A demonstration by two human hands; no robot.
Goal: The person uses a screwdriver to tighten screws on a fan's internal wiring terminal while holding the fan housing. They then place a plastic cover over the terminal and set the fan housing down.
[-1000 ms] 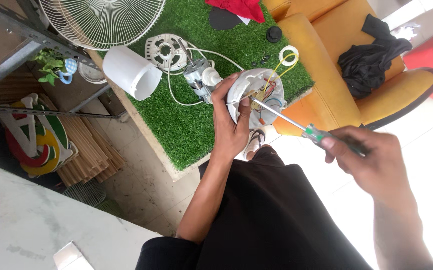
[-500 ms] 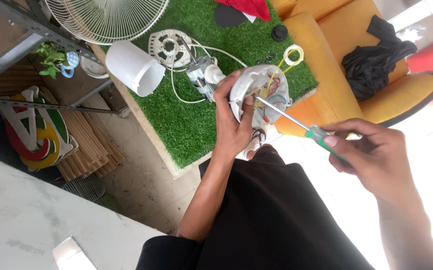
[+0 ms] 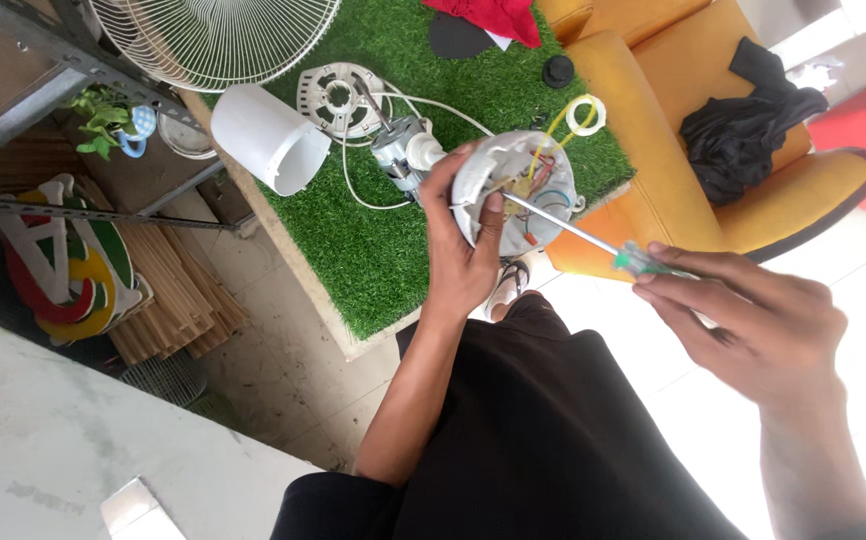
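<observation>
Change: since half a second ago both hands have barely moved; the screwdriver's tip stays inside the housing.
Right hand: right hand [image 3: 753, 325], nearest the camera, has its fingers [image 3: 693, 265] curled tight around the green handle of a screwdriver [image 3: 593, 238].
Screwdriver: its long metal shaft slants away from those fingers, the tip among coloured wires inside a round white fan motor housing [image 3: 518, 190].
Left hand: left hand [image 3: 463, 255] grips the housing by its rim, thumb over the open face, the other fingers wrapped behind it, holding it above the person's black-clad lap.
Beyond the fingers: fan motor [image 3: 403, 160] with white cable lies just past the left fingertips on a green artificial turf mat [image 3: 373, 240].
Further out: white cylindrical cover [image 3: 268, 138] rests on its side on the mat's edge, and a round white plastic motor plate [image 3: 338, 98] lies beside it.
Farthest: white wire fan guard [image 3: 213, 35] at the mat's far end; a yellow armchair [image 3: 683, 130], carrying a black cloth [image 3: 743, 130], stands past the right hand's fingers.
</observation>
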